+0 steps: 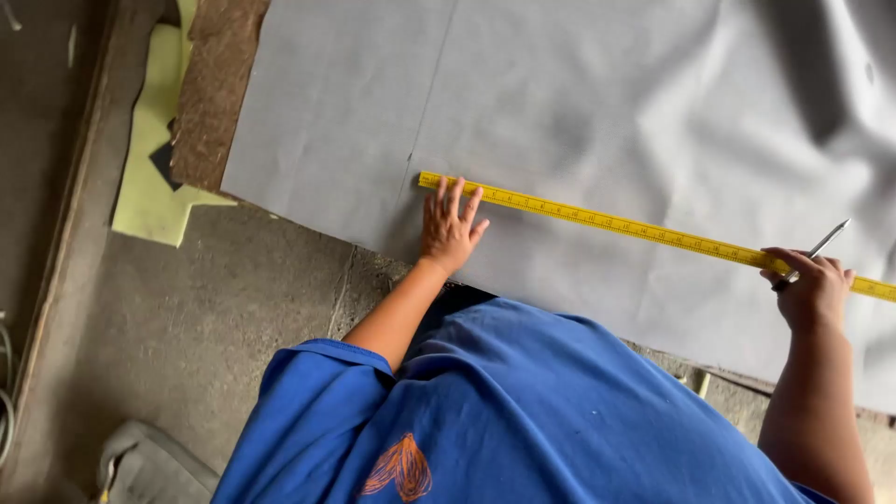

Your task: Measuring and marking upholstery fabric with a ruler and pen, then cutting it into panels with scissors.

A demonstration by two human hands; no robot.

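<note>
**Ruler pinned on sheet, pen in hand**

My left hand (450, 227) lies flat, fingers (456, 198) spread, fingertips pressing the near end of the yellow ruler (635, 227); the ruler runs from under those fingertips across the grey sheet (597, 103) to my right hand (814, 285); my right fingers are curled around a pen (821, 248), its tip pointing beyond my knuckles, above the ruler; green scraps (154, 149) lie well left of my left fingers.

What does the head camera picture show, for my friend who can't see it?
A person in a blue shirt presses a long yellow ruler flat on a big grey sheet with the left hand. The right hand holds a silver pen at the ruler's other end.
</note>
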